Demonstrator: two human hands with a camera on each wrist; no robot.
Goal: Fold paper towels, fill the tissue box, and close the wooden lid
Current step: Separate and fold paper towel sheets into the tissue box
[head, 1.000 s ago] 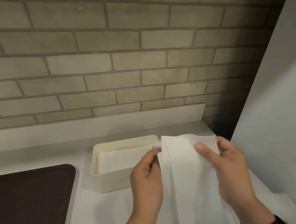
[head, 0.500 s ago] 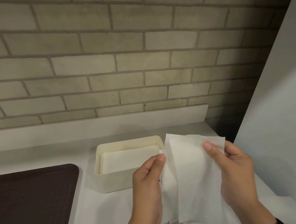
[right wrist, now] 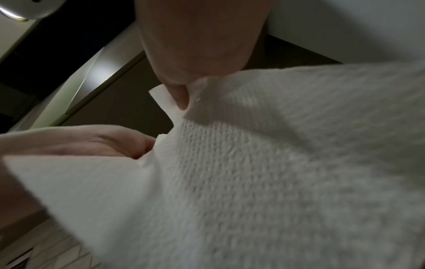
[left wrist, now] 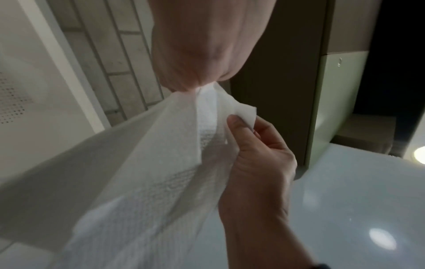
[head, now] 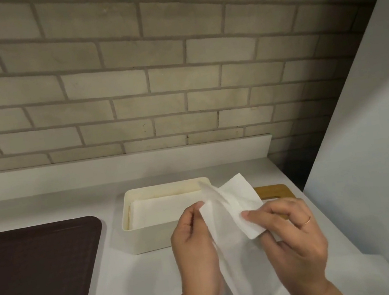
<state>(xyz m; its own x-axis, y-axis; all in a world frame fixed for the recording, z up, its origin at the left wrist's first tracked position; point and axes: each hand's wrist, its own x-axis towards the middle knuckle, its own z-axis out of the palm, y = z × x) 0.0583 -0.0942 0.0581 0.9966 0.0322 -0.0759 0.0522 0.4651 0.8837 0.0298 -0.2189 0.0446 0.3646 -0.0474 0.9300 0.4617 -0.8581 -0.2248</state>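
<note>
A white paper towel (head: 228, 221) hangs between both hands above the counter, its top part bent over to the right. My left hand (head: 194, 244) pinches its upper left corner; in the left wrist view the pinch on the paper towel (left wrist: 161, 163) shows at the top. My right hand (head: 295, 241) pinches the folded-over flap at the right edge, and the paper towel (right wrist: 264, 172) fills the right wrist view. Behind them stands the cream tissue box (head: 151, 238), open, with folded towels (head: 157, 209) inside. The wooden lid (head: 274, 190) lies flat right of the box, partly hidden.
A dark brown tray (head: 38, 279) lies on the white counter (head: 133, 284) at the left. A brick wall (head: 129, 94) runs behind, and a pale panel (head: 375, 169) rises close on the right. More white paper (head: 361, 271) lies on the counter under my right wrist.
The towel's top edge was held level between both hands. Now my right hand has come lower and turned the top right part over, uncovering the wooden lid behind it.
</note>
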